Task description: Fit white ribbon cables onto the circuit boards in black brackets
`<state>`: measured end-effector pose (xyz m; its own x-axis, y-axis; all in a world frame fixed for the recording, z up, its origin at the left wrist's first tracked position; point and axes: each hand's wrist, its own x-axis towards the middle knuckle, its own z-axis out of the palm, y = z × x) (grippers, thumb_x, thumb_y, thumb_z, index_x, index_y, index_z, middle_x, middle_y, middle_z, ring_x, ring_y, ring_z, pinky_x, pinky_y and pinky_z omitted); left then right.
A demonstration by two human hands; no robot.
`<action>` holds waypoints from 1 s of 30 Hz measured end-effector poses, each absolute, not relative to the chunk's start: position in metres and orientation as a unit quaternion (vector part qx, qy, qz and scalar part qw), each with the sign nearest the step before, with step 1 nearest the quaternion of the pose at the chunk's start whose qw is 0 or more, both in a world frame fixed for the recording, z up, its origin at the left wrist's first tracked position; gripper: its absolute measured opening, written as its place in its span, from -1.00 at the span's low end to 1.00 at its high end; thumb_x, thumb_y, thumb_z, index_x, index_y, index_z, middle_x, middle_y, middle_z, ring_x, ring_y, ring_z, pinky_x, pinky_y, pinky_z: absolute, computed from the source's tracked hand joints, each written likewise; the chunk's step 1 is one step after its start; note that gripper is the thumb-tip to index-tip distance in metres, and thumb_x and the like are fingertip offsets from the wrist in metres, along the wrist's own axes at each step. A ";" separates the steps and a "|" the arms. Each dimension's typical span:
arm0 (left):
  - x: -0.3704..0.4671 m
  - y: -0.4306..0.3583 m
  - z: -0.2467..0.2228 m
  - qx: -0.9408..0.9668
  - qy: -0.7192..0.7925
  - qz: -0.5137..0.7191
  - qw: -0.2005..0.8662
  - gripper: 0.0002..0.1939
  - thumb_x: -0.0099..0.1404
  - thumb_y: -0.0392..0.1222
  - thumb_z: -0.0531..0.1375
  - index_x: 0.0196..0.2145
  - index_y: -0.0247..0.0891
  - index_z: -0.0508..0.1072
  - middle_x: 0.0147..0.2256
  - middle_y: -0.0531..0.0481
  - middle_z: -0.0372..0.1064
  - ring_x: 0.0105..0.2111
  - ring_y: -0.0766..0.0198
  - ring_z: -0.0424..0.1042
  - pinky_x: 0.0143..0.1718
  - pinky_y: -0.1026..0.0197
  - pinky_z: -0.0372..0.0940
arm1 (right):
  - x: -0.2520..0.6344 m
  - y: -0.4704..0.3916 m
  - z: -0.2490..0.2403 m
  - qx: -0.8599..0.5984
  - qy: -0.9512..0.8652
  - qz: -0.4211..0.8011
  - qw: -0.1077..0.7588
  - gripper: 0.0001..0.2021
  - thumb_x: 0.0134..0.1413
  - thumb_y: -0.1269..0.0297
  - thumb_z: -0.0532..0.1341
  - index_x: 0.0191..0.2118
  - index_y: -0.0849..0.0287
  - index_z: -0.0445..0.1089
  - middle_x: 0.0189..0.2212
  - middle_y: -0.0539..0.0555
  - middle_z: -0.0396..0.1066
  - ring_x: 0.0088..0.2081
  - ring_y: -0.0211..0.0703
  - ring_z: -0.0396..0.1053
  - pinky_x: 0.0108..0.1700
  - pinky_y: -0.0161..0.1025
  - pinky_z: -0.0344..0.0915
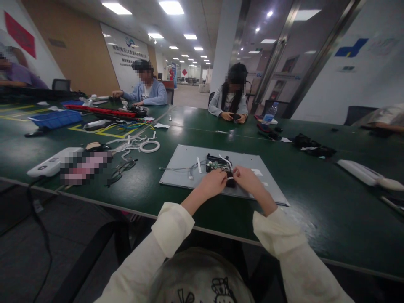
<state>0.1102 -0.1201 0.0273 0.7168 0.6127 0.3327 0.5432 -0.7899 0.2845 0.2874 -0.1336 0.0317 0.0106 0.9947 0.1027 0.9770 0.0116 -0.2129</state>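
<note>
A grey flat panel (183,162) lies on the green table before me. On it sits a black housing (231,184) with a green circuit board (217,165) showing inside. My left hand (215,182) rests over the housing's near left side, fingers curled in. From the right, my right hand (248,179) pinches at a short white strip (232,178) by the housing's edge. The fingertips of both hands are close together, and what the left ones hold is hidden. A white flat cable (224,160) arches above the board. Thin grey wires (175,169) trail to the left.
Left on the table are coiled white cable (149,146), glasses (121,170), a white power strip (52,162) and a blue tray (56,119). A water bottle (270,113) and a white device (356,171) stand to the right. Several people sit around the table.
</note>
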 end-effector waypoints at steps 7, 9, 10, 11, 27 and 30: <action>0.099 -0.091 0.050 0.897 0.379 0.223 0.045 -0.75 0.29 -0.25 -0.04 -0.37 -0.28 0.42 -0.32 -0.09 0.38 -0.31 0.23 0.36 -0.29 0.23 0.23 | 0.279 -0.145 0.040 -0.727 -0.666 -0.075 0.147 -0.73 0.06 0.35 0.06 -0.10 0.22 0.31 -0.26 0.16 0.37 -0.27 -0.08 0.33 -0.27 -0.22 0.20; 0.087 -0.075 0.061 0.870 0.423 0.253 0.028 -0.77 0.28 -0.26 -0.03 -0.38 -0.27 0.41 -0.34 -0.07 0.38 -0.31 0.24 0.35 -0.27 0.24 0.21 | 0.267 -0.150 0.045 -0.653 -0.726 -0.076 0.203 -0.68 0.11 0.26 0.06 -0.03 0.22 0.28 -0.18 0.17 0.34 -0.20 -0.09 0.31 -0.17 -0.19 0.23; 0.080 -0.067 0.064 0.849 0.451 0.275 0.009 -0.76 0.29 -0.26 -0.04 -0.38 -0.27 0.41 -0.33 -0.07 0.38 -0.30 0.24 0.35 -0.26 0.24 0.20 | 0.259 -0.152 0.046 -0.593 -0.772 -0.070 0.217 -0.64 0.11 0.20 0.07 0.01 0.22 0.27 -0.11 0.19 0.31 -0.12 -0.08 0.28 -0.09 -0.17 0.23; 0.072 -0.061 0.066 0.828 0.477 0.296 -0.008 -0.76 0.30 -0.26 -0.05 -0.36 -0.27 0.41 -0.32 -0.08 0.38 -0.28 0.24 0.35 -0.25 0.23 0.19 | 0.251 -0.155 0.047 -0.527 -0.820 -0.064 0.216 -0.58 0.11 0.14 0.09 0.06 0.21 0.24 -0.03 0.20 0.27 -0.02 -0.06 0.22 0.00 -0.13 0.18; 0.038 -0.062 0.053 0.754 0.592 0.273 -0.078 -0.72 0.33 -0.25 -0.10 -0.30 -0.24 0.41 -0.22 -0.12 0.38 -0.13 0.12 0.29 -0.15 0.11 0.11 | 0.226 -0.147 0.027 -0.485 -0.865 -0.055 0.114 -0.59 0.15 0.01 0.03 0.08 -0.03 0.26 0.23 0.08 -0.01 0.26 0.11 -0.23 0.13 0.38 -0.41; 0.035 -0.061 0.050 0.753 0.597 0.269 -0.069 -0.72 0.32 -0.24 -0.09 -0.30 -0.24 0.41 -0.22 -0.12 0.37 -0.14 0.12 0.30 -0.17 0.12 0.12 | 0.231 -0.134 0.024 -0.529 -0.838 -0.058 0.119 -0.59 0.18 0.01 0.00 0.07 0.01 0.27 0.22 0.10 0.01 0.26 0.11 -0.22 0.12 0.39 -0.38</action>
